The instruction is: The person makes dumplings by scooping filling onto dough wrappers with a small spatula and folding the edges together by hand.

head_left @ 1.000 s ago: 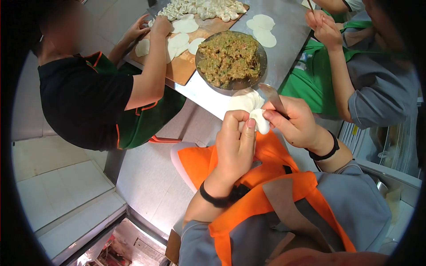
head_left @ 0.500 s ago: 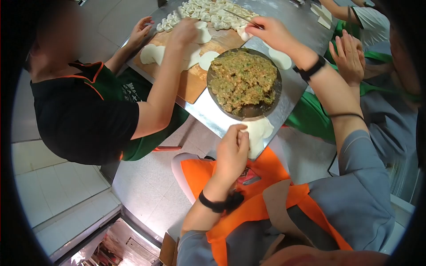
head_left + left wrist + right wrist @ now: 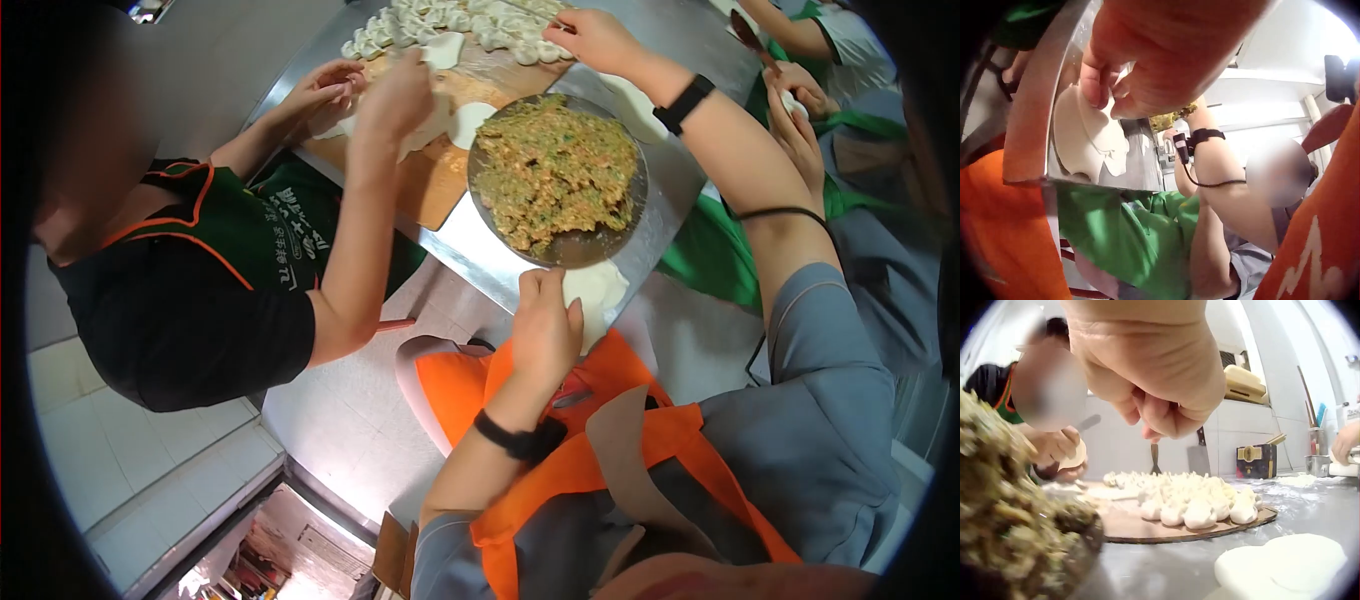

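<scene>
My left hand (image 3: pixel 545 325) is at the near edge of the metal table, its fingertips on a stack of round white dumpling wrappers (image 3: pixel 1075 140). Thumb and fingers pinch at the top wrapper's edge in the left wrist view. Reaching far forward, my right hand (image 3: pixel 600 45) grips a thin metal filling spatula (image 3: pixel 525 10) beside the rows of folded dumplings (image 3: pixel 1200 512). In the right wrist view that hand's curled fingers hide the spatula. Between my arms stands a round dark bowl (image 3: pixel 640 205) heaped with chopped filling (image 3: pixel 555 175).
A wooden board (image 3: pixel 430 190) bears dumplings and loose wrappers. At left, another person's hands (image 3: pixel 400 95) work over it. To my right, a person in a green apron holds a brown-handled tool (image 3: pixel 745 30). More wrappers (image 3: pixel 1282 565) lie beyond the bowl.
My hands held a dumpling together over my lap. The right hand has since moved forward to the dumplings with the spatula; the left has moved to the wrapper stack.
</scene>
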`<state>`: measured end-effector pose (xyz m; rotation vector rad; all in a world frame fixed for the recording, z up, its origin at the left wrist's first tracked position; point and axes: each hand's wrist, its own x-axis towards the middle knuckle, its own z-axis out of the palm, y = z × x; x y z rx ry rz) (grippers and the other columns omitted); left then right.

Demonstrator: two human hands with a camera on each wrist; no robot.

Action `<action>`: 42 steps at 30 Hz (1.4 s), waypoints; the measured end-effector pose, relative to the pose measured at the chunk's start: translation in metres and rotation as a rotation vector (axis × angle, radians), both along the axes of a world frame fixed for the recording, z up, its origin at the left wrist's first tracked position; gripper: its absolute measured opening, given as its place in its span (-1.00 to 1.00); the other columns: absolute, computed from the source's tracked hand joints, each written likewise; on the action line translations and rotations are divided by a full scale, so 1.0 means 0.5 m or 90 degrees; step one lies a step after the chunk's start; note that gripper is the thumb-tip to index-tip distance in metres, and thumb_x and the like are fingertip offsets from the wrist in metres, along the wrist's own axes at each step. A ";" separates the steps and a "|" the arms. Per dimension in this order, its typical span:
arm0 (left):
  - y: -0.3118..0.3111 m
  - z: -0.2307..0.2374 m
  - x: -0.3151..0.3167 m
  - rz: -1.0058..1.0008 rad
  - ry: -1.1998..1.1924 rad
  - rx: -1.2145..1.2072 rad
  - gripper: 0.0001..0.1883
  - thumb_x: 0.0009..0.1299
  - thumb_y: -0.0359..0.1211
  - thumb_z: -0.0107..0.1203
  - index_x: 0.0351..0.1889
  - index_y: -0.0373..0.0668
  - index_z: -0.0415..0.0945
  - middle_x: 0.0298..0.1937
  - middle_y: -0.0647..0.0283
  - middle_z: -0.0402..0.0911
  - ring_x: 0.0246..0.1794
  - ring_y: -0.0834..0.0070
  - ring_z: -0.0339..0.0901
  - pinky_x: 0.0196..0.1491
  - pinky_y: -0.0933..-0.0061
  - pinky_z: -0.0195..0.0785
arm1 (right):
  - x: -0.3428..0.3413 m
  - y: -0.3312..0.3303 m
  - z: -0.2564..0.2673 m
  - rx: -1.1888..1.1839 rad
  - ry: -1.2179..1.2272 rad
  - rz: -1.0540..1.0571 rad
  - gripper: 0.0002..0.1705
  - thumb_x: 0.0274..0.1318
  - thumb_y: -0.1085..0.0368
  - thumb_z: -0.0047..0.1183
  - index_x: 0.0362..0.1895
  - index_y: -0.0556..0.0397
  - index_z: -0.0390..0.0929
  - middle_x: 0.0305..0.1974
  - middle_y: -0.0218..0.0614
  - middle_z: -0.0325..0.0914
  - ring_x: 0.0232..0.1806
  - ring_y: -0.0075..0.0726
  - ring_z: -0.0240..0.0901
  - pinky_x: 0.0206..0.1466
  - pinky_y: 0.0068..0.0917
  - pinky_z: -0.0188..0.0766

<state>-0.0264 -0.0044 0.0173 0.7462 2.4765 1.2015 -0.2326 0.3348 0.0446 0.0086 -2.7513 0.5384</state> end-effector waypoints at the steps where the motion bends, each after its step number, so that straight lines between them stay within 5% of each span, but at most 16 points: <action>1: 0.007 0.003 0.004 -0.004 0.016 -0.021 -0.58 0.24 -0.49 0.16 0.08 -0.28 0.40 -0.05 -0.06 0.40 -0.18 -0.04 0.52 -0.13 0.10 0.43 | 0.047 -0.030 0.053 -0.108 0.004 -0.049 -0.78 0.13 0.21 0.14 -0.32 0.10 0.68 -0.35 -0.09 0.70 -0.35 -0.05 0.61 -0.26 -0.25 0.47; 4: 0.015 -0.002 0.021 0.014 0.059 -0.027 -0.60 0.23 -0.49 0.16 0.07 -0.19 0.44 -0.15 -0.03 0.40 -0.25 -0.02 0.51 -0.22 0.10 0.43 | 0.195 -0.034 0.073 -0.171 -0.055 -0.072 -0.63 0.32 0.05 0.05 -0.24 0.12 0.63 -0.59 -0.41 0.44 -0.58 -0.55 0.26 -0.48 -0.49 0.19; 7: 0.012 -0.021 0.027 0.018 0.158 0.010 -0.70 0.25 -0.45 0.18 -0.04 -0.04 0.54 -0.28 0.09 0.40 -0.40 0.12 0.49 -0.36 0.15 0.42 | 0.354 -0.104 0.119 -0.270 -0.084 -0.096 -0.69 0.25 0.12 0.10 -0.22 0.12 0.66 -0.45 -0.26 0.61 -0.38 -0.48 0.53 -0.32 -0.45 0.42; 9: 0.003 -0.026 0.037 0.008 0.208 -0.011 -0.76 0.26 -0.43 0.20 -0.11 -0.02 0.56 -0.30 0.15 0.41 -0.41 0.16 0.50 -0.38 0.16 0.41 | 0.441 -0.144 0.091 -0.360 0.004 -0.090 -0.70 0.24 0.14 0.11 -0.22 0.14 0.66 -0.48 -0.42 0.57 -0.40 -0.66 0.41 -0.33 -0.61 0.33; 15: -0.014 -0.038 0.029 -0.064 0.507 0.011 -0.76 0.14 -0.40 0.24 -0.20 -0.10 0.60 -0.17 0.29 0.61 -0.24 0.30 0.56 -0.26 0.29 0.45 | 0.630 -0.287 -0.031 -0.619 -0.148 -0.146 -0.78 0.28 0.27 0.08 -0.19 0.18 0.64 -0.41 -0.50 0.51 -0.37 -0.67 0.36 -0.27 -0.64 0.32; 18: -0.009 -0.019 0.023 -0.025 0.560 0.119 -0.80 0.20 -0.42 0.21 -0.19 -0.13 0.60 -0.19 0.24 0.64 -0.23 0.21 0.59 -0.23 0.26 0.46 | 0.649 -0.342 -0.079 -0.675 -0.124 -0.135 -0.75 0.29 0.25 0.09 -0.11 0.18 0.64 -0.37 -0.50 0.55 -0.34 -0.68 0.37 -0.25 -0.64 0.33; 24: -0.015 0.023 0.059 0.116 -0.065 0.263 -0.87 0.46 -0.41 0.06 -0.20 -0.28 0.56 -0.38 0.20 0.62 -0.40 0.47 0.56 -0.25 0.47 0.42 | 0.632 -0.402 -0.080 -0.813 -0.026 -0.119 -0.68 0.33 0.18 0.07 -0.08 0.21 0.62 -0.32 -0.53 0.55 -0.34 -0.73 0.32 -0.28 -0.67 0.28; 27: -0.019 -0.007 0.044 0.146 -0.188 0.339 -0.84 0.50 -0.39 0.01 -0.21 -0.31 0.54 -0.36 0.27 0.61 -0.35 0.66 0.50 -0.27 0.58 0.37 | 0.618 -0.398 -0.074 -0.849 -0.066 -0.116 -0.67 0.35 0.14 0.05 -0.12 0.19 0.62 -0.36 -0.54 0.52 -0.40 -0.75 0.27 -0.39 -0.68 0.20; 29: -0.018 -0.035 0.039 0.147 -0.235 0.363 -0.85 0.50 -0.40 0.01 -0.20 -0.31 0.53 -0.36 0.29 0.61 -0.37 0.67 0.49 -0.28 0.58 0.36 | 0.603 -0.405 -0.087 -0.857 -0.034 -0.105 -0.67 0.36 0.12 0.04 -0.17 0.16 0.62 -0.40 -0.56 0.49 -0.45 -0.77 0.23 -0.46 -0.67 0.13; 32: -0.021 -0.035 0.045 0.114 -0.281 0.380 -0.87 0.51 -0.41 0.01 -0.17 -0.30 0.51 -0.35 0.36 0.57 -0.38 0.70 0.46 -0.32 0.65 0.33 | 0.590 -0.401 -0.065 -0.813 -0.107 -0.189 -0.68 0.28 0.14 0.11 -0.27 0.21 0.61 -0.39 -0.43 0.58 -0.34 -0.64 0.39 -0.28 -0.56 0.35; 35: -0.030 -0.028 0.058 0.139 -0.255 0.374 -0.88 0.51 -0.41 0.02 -0.15 -0.29 0.50 -0.34 0.38 0.55 -0.38 0.72 0.45 -0.33 0.69 0.31 | 0.580 -0.393 -0.096 -0.836 -0.086 -0.174 -0.73 0.25 0.19 0.12 -0.30 0.19 0.59 -0.41 -0.44 0.56 -0.37 -0.62 0.39 -0.30 -0.55 0.35; 38: -0.043 -0.036 0.048 0.202 -0.203 0.297 -0.86 0.50 -0.41 0.02 -0.11 -0.30 0.50 -0.32 0.35 0.57 -0.35 0.69 0.47 -0.28 0.67 0.33 | 0.581 -0.388 -0.096 -0.633 0.082 -0.228 -0.82 0.30 0.28 0.08 -0.29 0.14 0.54 -0.48 -0.61 0.37 -0.45 -0.75 0.19 -0.41 -0.67 0.15; 42: -0.035 -0.045 0.035 0.150 -0.123 0.228 -0.78 0.49 -0.40 0.03 0.00 -0.33 0.49 -0.22 0.30 0.60 -0.26 0.61 0.50 -0.16 0.60 0.37 | 0.597 -0.365 -0.065 -0.618 0.103 -0.182 -0.85 0.31 0.31 0.04 -0.30 0.12 0.52 -0.50 -0.61 0.35 -0.45 -0.74 0.18 -0.40 -0.68 0.15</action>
